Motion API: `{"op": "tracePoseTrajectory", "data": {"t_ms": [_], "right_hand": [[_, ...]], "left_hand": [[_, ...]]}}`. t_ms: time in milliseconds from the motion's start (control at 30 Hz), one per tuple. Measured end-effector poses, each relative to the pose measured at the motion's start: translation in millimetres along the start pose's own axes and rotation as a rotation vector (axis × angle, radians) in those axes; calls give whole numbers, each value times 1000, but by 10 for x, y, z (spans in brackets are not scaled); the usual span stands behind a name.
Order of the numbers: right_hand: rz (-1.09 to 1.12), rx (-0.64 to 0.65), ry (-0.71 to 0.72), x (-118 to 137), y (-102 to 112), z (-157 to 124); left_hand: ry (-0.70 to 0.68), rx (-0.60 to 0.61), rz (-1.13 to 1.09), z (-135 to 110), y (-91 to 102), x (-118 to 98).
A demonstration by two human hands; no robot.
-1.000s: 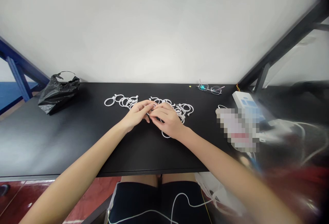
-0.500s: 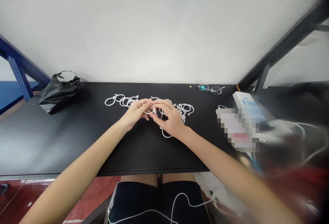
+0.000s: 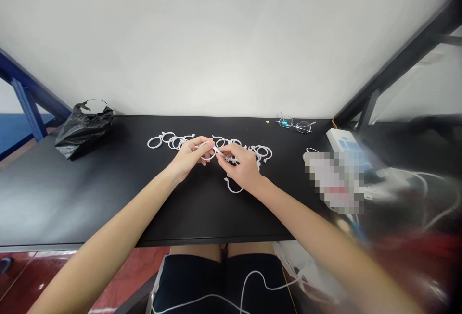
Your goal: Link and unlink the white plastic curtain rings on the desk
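Note:
Over the middle of the black table, my left hand point(image 3: 191, 157) pinches a white curtain ring point(image 3: 208, 158), its loop hanging below the thumb. My right hand point(image 3: 241, 164) faces it, thumb and fingers closed on a narrow white piece point(image 3: 218, 151) that meets the ring. It looks like a second curtain ring seen edge-on, partly hidden by the fingers. Several more white rings point(image 3: 155, 143) lie left of my left hand. Others point(image 3: 263, 152) are spread behind and right of my right hand, and one open ring point(image 3: 235, 188) sits just below it.
A black plastic bag point(image 3: 84, 129) stands at the table's left. Eyeglasses point(image 3: 295, 124) lie at the back right. Farther right are a white box point(image 3: 344, 145), a blurred-out object point(image 3: 334, 184) and white cables point(image 3: 426, 184). A wall point(image 3: 216, 40) rises behind the table.
The narrow white piece has tilted from nearly upright to slanting between my hands. My right fingers have shifted slightly right and down, uncovering more rings behind. My left hand stays nearly in place.

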State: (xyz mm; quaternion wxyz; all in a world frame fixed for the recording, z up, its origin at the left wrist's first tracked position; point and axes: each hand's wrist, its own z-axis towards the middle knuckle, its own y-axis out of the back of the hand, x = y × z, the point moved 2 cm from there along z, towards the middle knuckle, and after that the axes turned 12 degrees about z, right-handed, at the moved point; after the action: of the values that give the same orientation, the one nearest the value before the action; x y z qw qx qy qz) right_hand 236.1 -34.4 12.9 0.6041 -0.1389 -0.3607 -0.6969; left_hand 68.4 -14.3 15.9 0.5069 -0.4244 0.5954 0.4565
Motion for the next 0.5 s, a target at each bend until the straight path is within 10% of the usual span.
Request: {"op": "tracePoseTrajectory", "data": {"t_ms": [500], "right_hand": [[30, 79, -6, 20, -9, -9]], "left_hand": [[31, -186, -200, 46, 118, -26]]}}
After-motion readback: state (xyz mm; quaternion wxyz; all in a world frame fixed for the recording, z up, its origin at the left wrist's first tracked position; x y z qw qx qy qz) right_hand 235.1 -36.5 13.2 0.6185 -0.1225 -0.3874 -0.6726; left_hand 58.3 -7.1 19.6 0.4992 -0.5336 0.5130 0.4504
